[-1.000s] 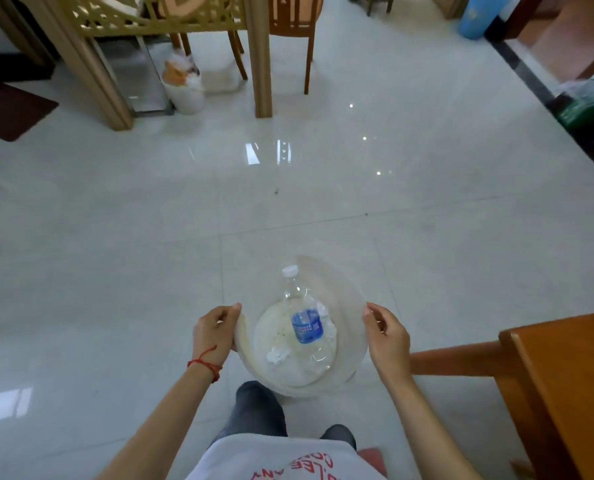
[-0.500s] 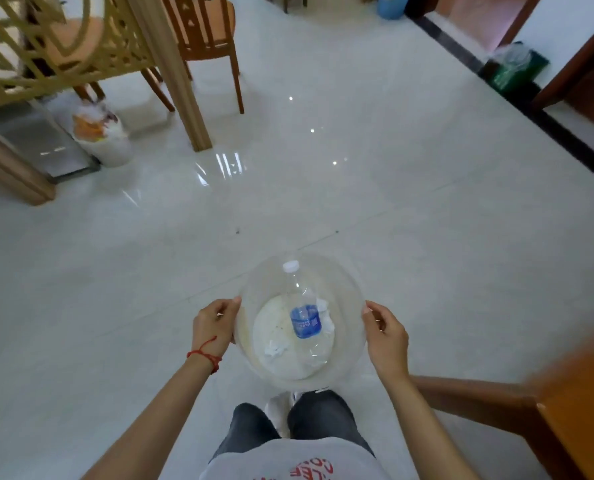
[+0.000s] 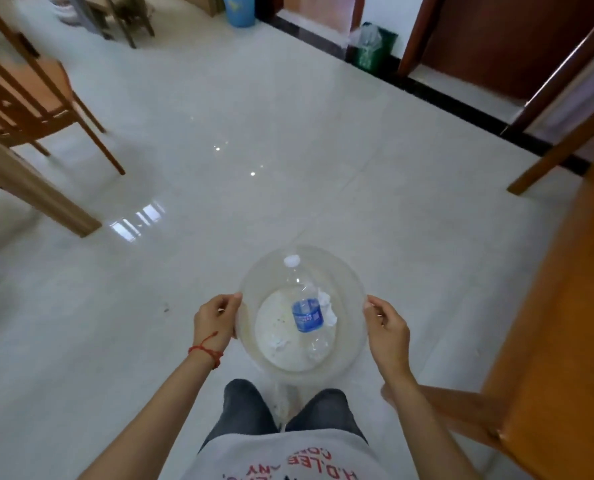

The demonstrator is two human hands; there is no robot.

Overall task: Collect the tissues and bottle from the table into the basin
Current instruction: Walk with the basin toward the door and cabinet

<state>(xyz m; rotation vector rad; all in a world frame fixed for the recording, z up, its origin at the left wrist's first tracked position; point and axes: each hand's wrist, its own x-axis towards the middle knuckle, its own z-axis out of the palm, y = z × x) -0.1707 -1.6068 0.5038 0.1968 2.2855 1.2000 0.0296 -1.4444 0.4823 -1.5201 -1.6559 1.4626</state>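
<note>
Two hands carry the basin with the bottle and tissues inside

The left hand (image 3: 218, 322) grips the rim at nine o'clock, fingers curled round it, so that side stays up; the clear basin (image 3: 352, 344) hangs level over the floor; the bottle (image 3: 307, 315) lies flat inside, cap towards twelve o'clock, so it cannot tip; the tissues (image 3: 326, 306) sit beside it at three and seven o'clock; the right hand (image 3: 389, 336) pinches the rim at three o'clock; I think the collecting is done.
</note>
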